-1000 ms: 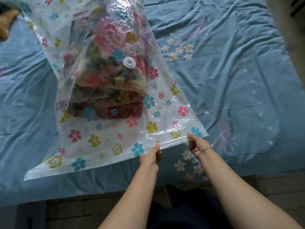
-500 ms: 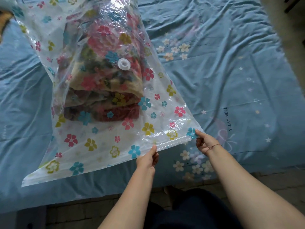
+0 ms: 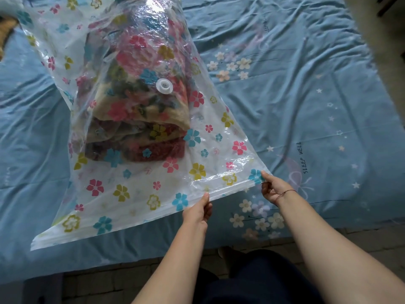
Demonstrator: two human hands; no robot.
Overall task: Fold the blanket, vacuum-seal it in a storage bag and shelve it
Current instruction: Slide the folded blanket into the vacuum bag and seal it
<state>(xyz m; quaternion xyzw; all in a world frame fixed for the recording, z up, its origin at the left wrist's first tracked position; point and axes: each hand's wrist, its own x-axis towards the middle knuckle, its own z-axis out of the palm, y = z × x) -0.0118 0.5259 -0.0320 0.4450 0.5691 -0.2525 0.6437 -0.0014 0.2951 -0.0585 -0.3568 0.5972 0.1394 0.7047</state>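
Hands hold the near edge of the storage bag (image 3: 131,194), which lies on the blue bed sheet (image 3: 306,106) and fills the left and middle of the frame. The bag is clear plastic with little pink, yellow and blue flowers printed on it. The folded blanket (image 3: 140,119) sits inside it, in the upper middle of the frame, with its layers stacked up. A round white valve (image 3: 164,85) is on the bag right over the blanket. The flat end of the bag stretches down toward the bottom of the frame.

The left hand (image 3: 197,212) pinches the bag's zip edge (image 3: 228,187) near its middle, with the thumb on top and the fingers curled below. The right hand (image 3: 274,189) pinches the same edge at the bag's right corner. A thin red string (image 3: 285,193) goes round the right wrist.

A second ago the right hand held the edge closer to the left hand. It has slid to the right, out to the corner, so the hands are now farther apart. The left hand has stayed in almost the same spot. The blanket has not moved in the bag.

The words SLEEP WELL (image 3: 303,157) are printed on the sheet at the right. Dark trousers (image 3: 252,279) show at the bottom.
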